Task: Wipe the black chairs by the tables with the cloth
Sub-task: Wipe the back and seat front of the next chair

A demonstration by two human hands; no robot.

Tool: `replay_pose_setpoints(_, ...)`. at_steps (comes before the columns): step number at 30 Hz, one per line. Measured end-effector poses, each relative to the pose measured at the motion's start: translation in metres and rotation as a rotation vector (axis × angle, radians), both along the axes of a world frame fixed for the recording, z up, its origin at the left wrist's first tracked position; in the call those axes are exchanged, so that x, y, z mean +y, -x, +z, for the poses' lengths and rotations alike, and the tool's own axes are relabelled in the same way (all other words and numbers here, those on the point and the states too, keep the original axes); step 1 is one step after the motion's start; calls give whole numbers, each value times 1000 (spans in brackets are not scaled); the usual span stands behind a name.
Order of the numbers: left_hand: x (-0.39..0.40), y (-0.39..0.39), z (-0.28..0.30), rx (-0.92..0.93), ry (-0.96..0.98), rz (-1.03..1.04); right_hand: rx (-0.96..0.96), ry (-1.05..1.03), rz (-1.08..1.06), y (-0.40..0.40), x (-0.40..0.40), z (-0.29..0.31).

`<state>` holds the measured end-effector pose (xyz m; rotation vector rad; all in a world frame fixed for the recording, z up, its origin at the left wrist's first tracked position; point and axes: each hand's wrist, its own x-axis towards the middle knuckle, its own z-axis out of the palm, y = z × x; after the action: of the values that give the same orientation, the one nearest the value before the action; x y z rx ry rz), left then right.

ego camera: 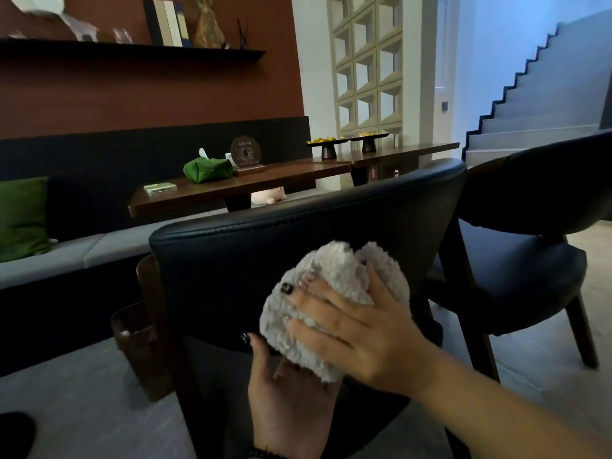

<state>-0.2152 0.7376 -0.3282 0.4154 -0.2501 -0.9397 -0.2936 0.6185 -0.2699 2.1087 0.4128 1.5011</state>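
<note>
Right hand (351, 329) reaches in from lower right, palm forward, fingers spread and pressing into cloth (331, 293). Left hand (288, 399) rises from bottom edge, palm toward camera, cupping cloth from below, thumb up

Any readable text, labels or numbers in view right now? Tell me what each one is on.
Nothing can be read.
Round plaque on the table: has markings, too small and blurred to read.
Green box on the same table: any print is blurred.
Books on the shelf: no legible titles.
Cloth and chair: no label visible.
</note>
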Motion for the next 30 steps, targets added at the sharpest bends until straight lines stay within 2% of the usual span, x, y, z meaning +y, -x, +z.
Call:
replay_pose_setpoints(2, -4, -2, -2, 38, -109, 74, -82, -96, 44, -1, 2, 17)
replay_pose_setpoints(4, -5, -2, -4, 50, -136, 98, -137, -185, 118, -9, 11, 26)
replay_pose_setpoints(8, 2, -2, -6, -17, -11, 21, -17, -18, 76, -6, 6, 9)
replay_pose_setpoints(11, 8, -3, -1, 32, 78, -70, 73, 30, 43, 8, -1, 3)
replay_pose_setpoints(16, 0, -3, 4, 191, -5, 38, -135, -194, 229, 7, 10, 48)
replay_pose_setpoints(18, -1, -2, 3, 215, -3, 83, -161, -247, 265, -1, 13, 54)
replay_pose_setpoints(20, 3, -1, 1, 228, 29, 95, -104, -153, 191, -4, 12, 34)
replay_pose_setpoints(23, 7, 2, 1, 176, 116, 31, 99, 39, 72, 6, -5, -1)
replay_pose_setpoints(25, 8, 5, 1, 162, 78, 27, 201, 134, 33, 15, -14, -9)
replay_pose_setpoints(27, 7, 6, 3, 160, 33, 53, 209, 115, 76, 23, -15, -6)
replay_pose_setpoints(30, 4, 7, 5, 190, -11, 117, 62, -50, 193, 21, -5, 21)
